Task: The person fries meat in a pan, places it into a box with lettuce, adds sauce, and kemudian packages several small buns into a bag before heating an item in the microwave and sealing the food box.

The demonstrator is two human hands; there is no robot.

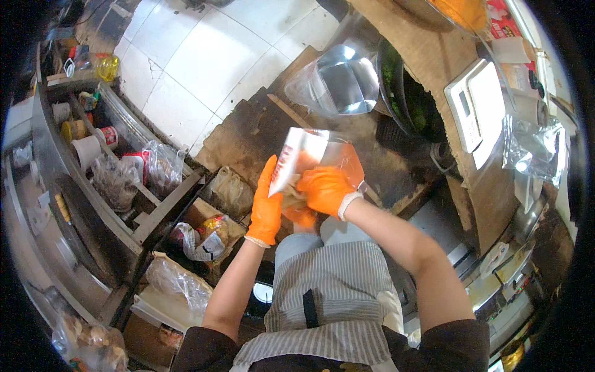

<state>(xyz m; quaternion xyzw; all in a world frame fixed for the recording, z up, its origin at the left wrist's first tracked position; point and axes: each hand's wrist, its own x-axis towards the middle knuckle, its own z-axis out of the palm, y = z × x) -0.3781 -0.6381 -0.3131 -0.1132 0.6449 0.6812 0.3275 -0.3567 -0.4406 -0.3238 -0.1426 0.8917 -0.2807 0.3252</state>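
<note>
My left hand, in an orange glove, is upright along the left side of a white packet with red writing and grips its edge. The packet is tilted in front of my apron. My right hand, also gloved in orange, is curled against the packet's near right side and blurred by motion. A tan, crumpled thing shows between the two hands; whether my right fingers hold it is hidden. Just beyond my right hand is a flat orange-brown surface with a clear, shiny part beside it.
A clear plastic bag with a shiny inside stands ahead, beside a dark tub of green leaves. On the right worktop lie a white scale and a foil pouch. A metal-edged trough with cups and bags runs along the left.
</note>
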